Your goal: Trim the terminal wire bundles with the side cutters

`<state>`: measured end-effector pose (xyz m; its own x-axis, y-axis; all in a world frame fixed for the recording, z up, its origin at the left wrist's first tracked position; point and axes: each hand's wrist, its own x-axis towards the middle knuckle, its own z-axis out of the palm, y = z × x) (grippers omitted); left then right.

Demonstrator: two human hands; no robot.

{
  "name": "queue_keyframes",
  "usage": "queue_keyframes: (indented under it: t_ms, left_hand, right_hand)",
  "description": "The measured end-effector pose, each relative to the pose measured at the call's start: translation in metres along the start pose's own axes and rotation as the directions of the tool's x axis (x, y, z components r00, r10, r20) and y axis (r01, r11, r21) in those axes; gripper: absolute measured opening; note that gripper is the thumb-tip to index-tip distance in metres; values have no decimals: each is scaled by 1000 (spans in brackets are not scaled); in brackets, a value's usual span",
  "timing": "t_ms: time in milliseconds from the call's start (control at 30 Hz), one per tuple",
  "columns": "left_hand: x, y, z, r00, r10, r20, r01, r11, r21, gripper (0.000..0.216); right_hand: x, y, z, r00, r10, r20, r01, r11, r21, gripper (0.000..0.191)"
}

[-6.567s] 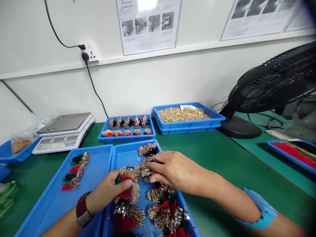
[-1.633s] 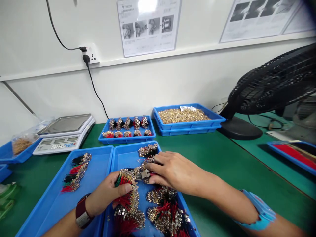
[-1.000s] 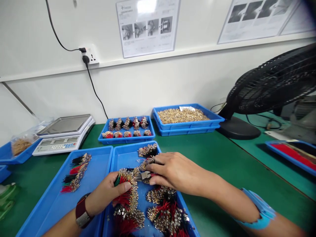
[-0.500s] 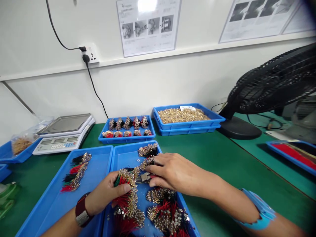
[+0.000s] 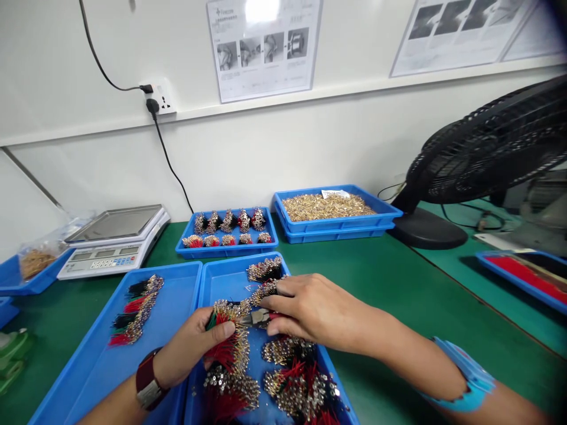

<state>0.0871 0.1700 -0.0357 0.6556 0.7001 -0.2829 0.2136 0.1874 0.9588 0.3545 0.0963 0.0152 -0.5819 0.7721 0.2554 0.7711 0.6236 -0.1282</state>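
My L hand (image 5: pixel 190 345) is closed, gripping a bunch of red-and-black wires w/ brass terminals (image 5: pixel 228 351), held low over the blue tray (image 5: pixel 212 283) right in front of me. My R hand (image 5: pixel 316 313) curls over small side cutters (image 5: pixel 256 318), jaws pointing L, tips right beside that bunch. It looks closed on them, tho my fingers hide most of the handles. More wire bunches (image 5: pixel 290 389) fill the same tray around my hands. Hardly anything has changed in the last sec: both hands are in about the same spot. A 2nd blue tray (image 5: pixel 97 354) lies just L, w/ a few bunches on it. Further back on the green surface (image 5: pixel 376 295): digital scale (image 5: pixel 101 260), tray of loose brass terminals (image 5: pixel 330 208), black fan (image 5: pixel 487 153).
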Motion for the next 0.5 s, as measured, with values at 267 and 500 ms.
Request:
queue_keyframes:
  t_ms: [267, 500]
  left_hand:
    - [2, -1, -2, 999, 31, 31, -32, 999, 39, 57]
    - [-1, 2, 0, 996, 17, 88, -18, 1000, 9, 54]
  right_hand:
    - [2, 1, 9, 998, 18, -61, -25, 993, -111, 52]
    - [2, 1, 10, 999, 30, -26, -33, 993, -113, 51]
